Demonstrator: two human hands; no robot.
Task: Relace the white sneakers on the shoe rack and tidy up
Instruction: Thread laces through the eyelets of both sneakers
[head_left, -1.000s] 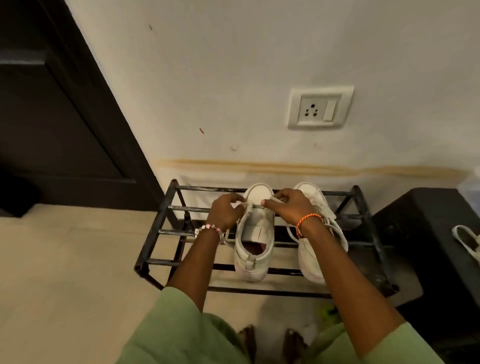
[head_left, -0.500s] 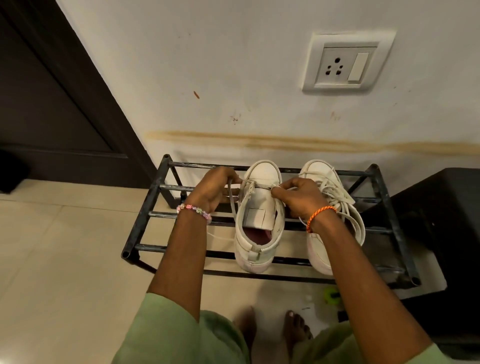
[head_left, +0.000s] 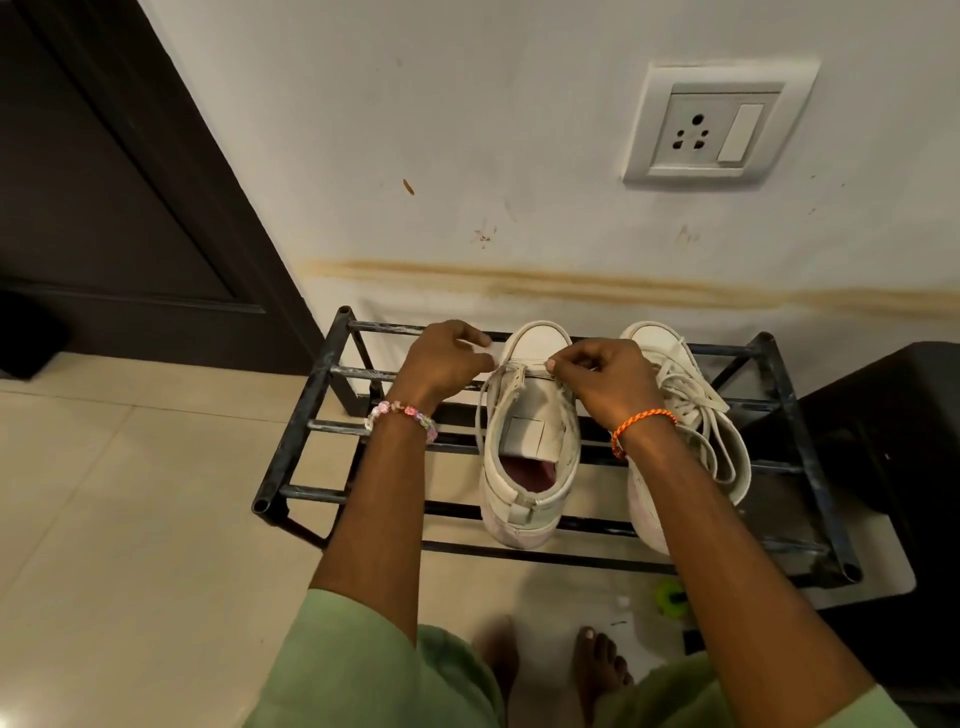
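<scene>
Here: two hands (head_left: 524, 371) pinching one lace (head_left: 522, 365); two sneakers (head_left: 530, 436) on rack (head_left: 296, 441).

Scuffed matt white leather-like sneakers (head_left: 527, 457) with flat cloth laces (head_left: 691, 410), on a chipped black-painted metal-tube rack (head_left: 291, 457), over glossy beige floor tiles (head_left: 104, 519), against a stained matt wall (head_left: 467, 130) bearing a smooth plastic socket (head_left: 719, 124).

two white sneakers (head_left: 524, 447), one shoe rack (head_left: 291, 467), one socket (head_left: 711, 130)
</scene>
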